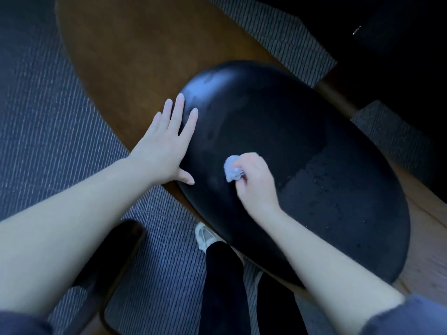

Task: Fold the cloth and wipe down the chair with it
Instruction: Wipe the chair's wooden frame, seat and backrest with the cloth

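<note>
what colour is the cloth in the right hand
Pale blue-grey cloth, bunched in the right hand; head view.

Most of the cloth is buried in the curled fingers of the right hand. Only a pale wad shows, so its folds cannot be read. The chair shows only its dark top, and whatever carries it is hidden beneath. The chair also covers part of 1 white shoe, and the 2 trouser legs run off the bottom edge. A dark piece of furniture at lower left is cut by the bottom edge and crossed by the left forearm. The upper right of the frame is too dark to make out, apart from 1 small glint.
</note>
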